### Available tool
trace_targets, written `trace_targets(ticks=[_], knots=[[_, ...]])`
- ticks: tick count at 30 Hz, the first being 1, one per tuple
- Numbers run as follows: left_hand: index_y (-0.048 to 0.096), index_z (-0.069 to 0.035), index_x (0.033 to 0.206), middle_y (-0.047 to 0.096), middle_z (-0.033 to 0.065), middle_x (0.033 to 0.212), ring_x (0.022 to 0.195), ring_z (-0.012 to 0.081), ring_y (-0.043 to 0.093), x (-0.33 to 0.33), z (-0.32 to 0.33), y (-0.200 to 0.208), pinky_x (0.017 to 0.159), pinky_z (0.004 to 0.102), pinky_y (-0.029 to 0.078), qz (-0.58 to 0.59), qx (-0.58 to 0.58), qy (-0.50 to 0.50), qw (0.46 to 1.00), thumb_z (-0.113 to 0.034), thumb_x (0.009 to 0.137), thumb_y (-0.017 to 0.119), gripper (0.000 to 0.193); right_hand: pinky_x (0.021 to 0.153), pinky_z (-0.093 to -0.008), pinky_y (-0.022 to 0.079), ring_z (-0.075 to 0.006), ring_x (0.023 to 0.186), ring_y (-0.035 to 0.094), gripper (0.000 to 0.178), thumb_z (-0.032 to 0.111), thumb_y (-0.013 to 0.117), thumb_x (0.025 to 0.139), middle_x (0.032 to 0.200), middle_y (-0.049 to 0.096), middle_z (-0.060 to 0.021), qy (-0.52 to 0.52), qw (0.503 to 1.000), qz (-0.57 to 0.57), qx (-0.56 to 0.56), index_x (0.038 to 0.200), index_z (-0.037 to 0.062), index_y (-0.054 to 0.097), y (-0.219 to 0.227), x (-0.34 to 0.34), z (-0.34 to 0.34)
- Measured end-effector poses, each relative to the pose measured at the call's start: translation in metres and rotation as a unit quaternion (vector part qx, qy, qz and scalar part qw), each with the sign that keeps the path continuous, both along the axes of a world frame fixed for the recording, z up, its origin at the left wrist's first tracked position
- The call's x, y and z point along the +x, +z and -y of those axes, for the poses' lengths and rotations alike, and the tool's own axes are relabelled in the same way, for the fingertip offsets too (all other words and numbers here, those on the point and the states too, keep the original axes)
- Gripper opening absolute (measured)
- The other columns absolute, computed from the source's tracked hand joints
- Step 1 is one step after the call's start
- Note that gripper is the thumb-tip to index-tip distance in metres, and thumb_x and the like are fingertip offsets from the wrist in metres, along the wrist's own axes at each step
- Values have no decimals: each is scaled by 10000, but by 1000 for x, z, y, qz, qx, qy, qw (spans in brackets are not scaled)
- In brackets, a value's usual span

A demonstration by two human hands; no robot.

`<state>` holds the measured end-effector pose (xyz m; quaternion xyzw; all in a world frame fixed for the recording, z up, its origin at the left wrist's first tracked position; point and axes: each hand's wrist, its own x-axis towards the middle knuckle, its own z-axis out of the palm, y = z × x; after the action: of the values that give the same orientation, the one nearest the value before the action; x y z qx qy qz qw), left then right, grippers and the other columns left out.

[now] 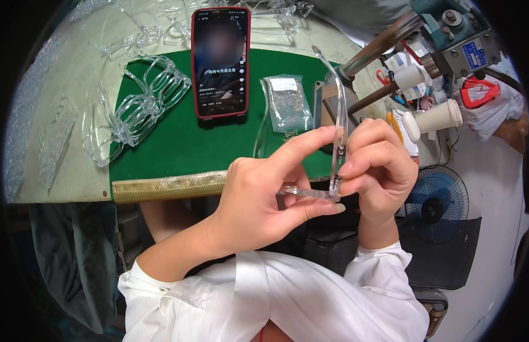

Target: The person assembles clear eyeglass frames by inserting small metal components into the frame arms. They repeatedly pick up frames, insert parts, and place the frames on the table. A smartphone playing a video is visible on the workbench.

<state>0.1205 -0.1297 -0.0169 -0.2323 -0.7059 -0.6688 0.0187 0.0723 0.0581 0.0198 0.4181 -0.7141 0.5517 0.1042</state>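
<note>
White shirt cloth (264,285) spreads closest to us, below both our hands. Our left hand (253,191) grips the front of a clear eyeglass frame (307,192), thumb beneath one corner, index finger reaching up against a temple arm (341,130). Our right hand (383,168) pinches that same temple arm near the corner; we cannot tell whether a tiny part sits under its fingertips. The frame is thus between our two hands, its temple arms pointing away from us. Beyond our left hand lies a green mat (167,151), where a red-cased phone (220,68) stands propped and a plastic bag (288,105) lies with loose bits (289,136) just beside it. Farther left of that hand we see heaped clear frames (142,108); right of our right hand, a fan (432,210).
</note>
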Motion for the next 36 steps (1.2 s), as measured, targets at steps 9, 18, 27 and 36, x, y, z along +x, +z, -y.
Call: trace_targets(ticks=[9, 18, 27, 36], knots=[[433, 32, 1331, 613, 127, 1226, 613, 136, 661, 1, -1, -4, 543, 227, 494, -61, -33, 37, 997, -110, 711, 806, 738, 504, -217, 364, -119, 644, 529, 167, 31, 775, 675, 777, 614, -74, -25, 999, 21, 17, 795, 16, 659, 2, 8, 1], [426, 26, 1340, 622, 99, 1211, 658, 99, 653, 3, 1, 2, 577, 210, 488, 29, -1, -9, 1000, -66, 734, 783, 710, 517, -235, 374, -127, 647, 516, 154, 82, 787, 665, 751, 589, -62, -8, 1000, 6, 13, 737, 21, 665, 3, 2, 2], [432, 36, 1331, 613, 119, 1222, 648, 110, 656, 3, -1, 5, 561, 216, 494, -11, -19, 33, 999, -66, 737, 780, 696, 516, -230, 366, -138, 652, 507, 187, 153, 751, 761, 760, 583, -67, -17, 998, -59, 26, 806, 17, 631, -2, 0, 3], [425, 54, 1330, 615, 160, 1202, 683, 139, 676, 2, -3, 0, 587, 245, 522, -58, -48, 89, 993, -44, 734, 774, 698, 521, -207, 390, -111, 674, 500, 160, 102, 690, 833, 816, 576, -80, -23, 999, 23, -7, 861, -18, 588, -9, 6, 8]])
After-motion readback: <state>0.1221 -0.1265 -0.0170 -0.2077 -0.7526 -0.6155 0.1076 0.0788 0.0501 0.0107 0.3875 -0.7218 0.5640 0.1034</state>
